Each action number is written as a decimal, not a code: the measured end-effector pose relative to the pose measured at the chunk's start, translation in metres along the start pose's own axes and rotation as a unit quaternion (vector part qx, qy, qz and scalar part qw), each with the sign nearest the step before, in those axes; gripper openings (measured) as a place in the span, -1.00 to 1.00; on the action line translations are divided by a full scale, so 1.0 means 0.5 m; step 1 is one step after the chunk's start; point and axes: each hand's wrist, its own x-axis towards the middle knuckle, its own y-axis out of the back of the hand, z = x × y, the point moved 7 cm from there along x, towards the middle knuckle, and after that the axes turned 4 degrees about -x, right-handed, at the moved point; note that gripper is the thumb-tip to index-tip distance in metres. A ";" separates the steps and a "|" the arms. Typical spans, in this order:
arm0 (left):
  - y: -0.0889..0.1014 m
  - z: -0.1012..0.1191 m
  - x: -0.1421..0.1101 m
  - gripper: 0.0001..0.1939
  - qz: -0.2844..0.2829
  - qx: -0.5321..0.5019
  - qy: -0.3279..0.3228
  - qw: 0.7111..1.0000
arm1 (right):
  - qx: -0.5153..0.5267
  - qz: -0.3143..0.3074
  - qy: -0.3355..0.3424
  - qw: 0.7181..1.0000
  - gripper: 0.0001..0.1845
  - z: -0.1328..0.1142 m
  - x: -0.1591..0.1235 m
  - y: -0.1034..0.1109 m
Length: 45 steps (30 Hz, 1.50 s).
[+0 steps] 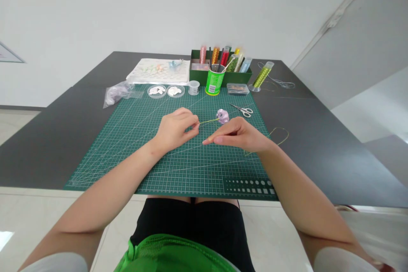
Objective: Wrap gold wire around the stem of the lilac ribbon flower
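Observation:
My left hand [179, 128] pinches the end of a thin yellow-green stem between thumb and fingers, above the cutting mat. At the stem's other end is a small pale purple flower [222, 116], just beyond my right hand. The fingers of my right hand [237, 134] are pressed together, tips pointing left and close to my left hand; what they hold is too fine to make out. A yellow-green thread [288, 134] loops out from behind my right wrist onto the mat and the dark table.
White-handled scissors [246, 112] lie on the green cutting mat [188, 174]. Behind stand a green can of tools [214, 83], a box of thread spools [236, 77], two dishes of white pieces [157, 91], a clear case [237, 89] and a green spool [263, 75]. A plastic bag [117, 93] lies left.

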 end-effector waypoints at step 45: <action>-0.023 0.001 -0.005 -0.75 0.076 -0.536 0.271 0.796 | 0.058 0.177 -0.089 0.978 -0.49 0.095 0.021 0.058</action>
